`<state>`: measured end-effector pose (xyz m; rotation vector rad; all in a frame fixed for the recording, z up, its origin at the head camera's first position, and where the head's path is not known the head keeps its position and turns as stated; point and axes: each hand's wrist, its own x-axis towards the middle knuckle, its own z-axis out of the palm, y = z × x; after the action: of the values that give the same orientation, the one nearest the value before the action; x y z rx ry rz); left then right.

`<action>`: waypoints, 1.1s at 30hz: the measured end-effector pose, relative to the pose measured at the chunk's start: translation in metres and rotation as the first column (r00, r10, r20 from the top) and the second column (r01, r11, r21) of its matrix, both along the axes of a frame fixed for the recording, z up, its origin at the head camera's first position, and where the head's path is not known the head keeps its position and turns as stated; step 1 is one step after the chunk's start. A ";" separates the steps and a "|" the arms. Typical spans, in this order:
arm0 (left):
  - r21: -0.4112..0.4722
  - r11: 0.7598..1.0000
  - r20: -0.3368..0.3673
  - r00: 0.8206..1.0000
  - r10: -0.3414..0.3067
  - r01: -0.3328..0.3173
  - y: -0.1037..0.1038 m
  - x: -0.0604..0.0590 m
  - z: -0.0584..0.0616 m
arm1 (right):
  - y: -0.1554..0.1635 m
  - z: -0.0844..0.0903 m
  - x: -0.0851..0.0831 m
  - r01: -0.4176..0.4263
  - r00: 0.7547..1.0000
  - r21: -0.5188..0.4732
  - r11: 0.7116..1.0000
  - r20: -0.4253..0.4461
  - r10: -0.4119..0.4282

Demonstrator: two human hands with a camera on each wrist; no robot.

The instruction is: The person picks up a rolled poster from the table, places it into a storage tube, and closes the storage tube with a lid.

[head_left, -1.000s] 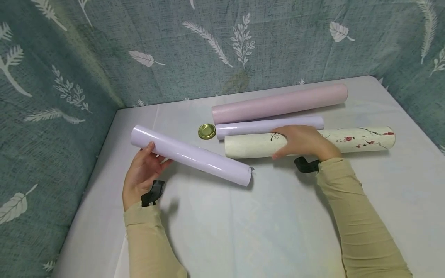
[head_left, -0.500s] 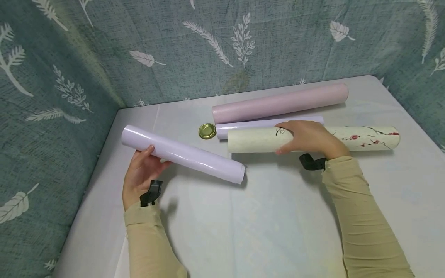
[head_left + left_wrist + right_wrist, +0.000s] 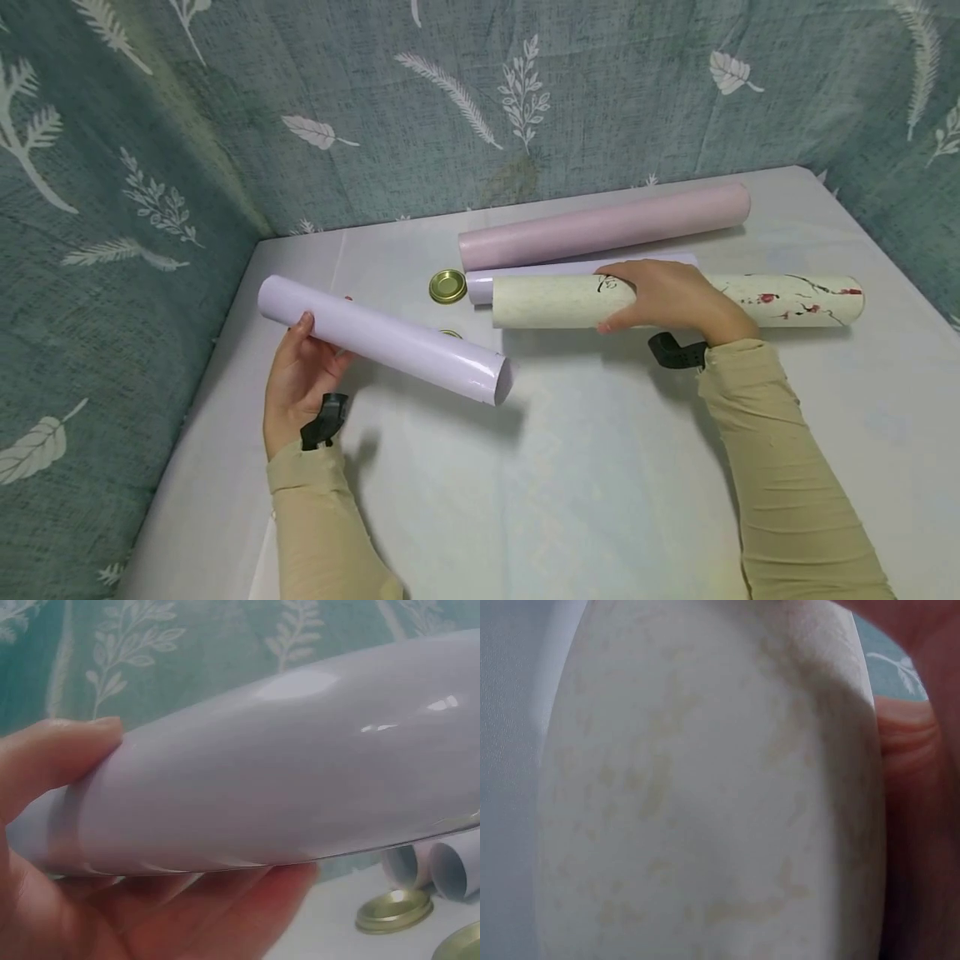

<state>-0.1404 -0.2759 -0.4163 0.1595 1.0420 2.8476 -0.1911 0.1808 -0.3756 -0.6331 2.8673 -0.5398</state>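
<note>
My left hand (image 3: 306,333) grips a glossy lilac paper roll (image 3: 382,340) near its left end and holds it off the white table (image 3: 585,483), right end tilted toward me. In the left wrist view the thumb (image 3: 67,750) lies on top of the lilac roll (image 3: 300,772) and the fingers (image 3: 225,900) curl beneath it. My right hand (image 3: 637,298) wraps round a cream tube (image 3: 787,298) printed with red blossoms, which lies on the table. The right wrist view is filled by the cream tube (image 3: 705,787) with a fingertip (image 3: 907,735) at its edge.
Behind the cream tube lie a second lilac roll (image 3: 525,279) and a longer pink tube (image 3: 600,225). A gold lid (image 3: 447,286) sits left of them; another gold lid (image 3: 461,945) is mostly hidden under the held roll. Leaf-patterned teal cloth (image 3: 150,167) walls the table's back and sides.
The left hand has lifted the lilac roll and drawn it left, its right end rising toward me. The right hand has shifted the cream tube slightly right and back.
</note>
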 end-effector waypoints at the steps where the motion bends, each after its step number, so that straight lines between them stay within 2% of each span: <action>1: 0.013 1.000 0.002 1.000 0.008 -0.008 0.000 0.000 0.000 | 0.000 0.000 0.000 0.000 1.000 0.001 1.000 -0.002 0.000; 4: 0.047 0.998 0.008 0.999 0.031 -0.032 -0.002 0.000 -0.001 | 0.000 0.001 0.000 -0.001 1.000 -0.006 1.000 -0.004 0.001; 9: 0.115 0.986 0.052 0.992 0.119 -0.124 -0.004 -0.002 -0.002 | -0.001 0.002 0.000 0.002 1.000 -0.010 1.000 0.013 -0.002; 13: 0.186 0.963 0.127 0.976 0.175 -0.197 -0.005 -0.004 -0.004 | 0.000 0.002 -0.001 0.012 0.999 -0.010 1.000 0.030 -0.012; 17: 0.247 0.930 0.220 0.950 0.221 -0.273 -0.006 -0.004 -0.006 | 0.000 0.002 0.000 0.009 1.000 -0.012 1.000 0.027 -0.009; 20: 0.250 0.915 0.271 0.930 0.247 -0.316 -0.007 -0.004 -0.007 | -0.001 0.002 0.001 0.005 1.000 -0.014 1.000 0.024 -0.005; 27: 0.214 0.904 0.356 0.891 0.282 -0.371 -0.006 -0.004 -0.009 | -0.004 0.005 0.002 -0.007 1.000 -0.020 1.000 0.018 0.007; 33: 0.205 0.895 0.394 0.871 0.295 -0.396 -0.003 -0.005 -0.013 | -0.006 0.006 0.003 -0.018 1.000 -0.019 1.000 0.022 0.019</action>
<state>-0.1451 -0.2787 -0.4297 -0.5638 0.6429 3.1573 -0.1881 0.1748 -0.3695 -0.6518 2.8361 -0.5680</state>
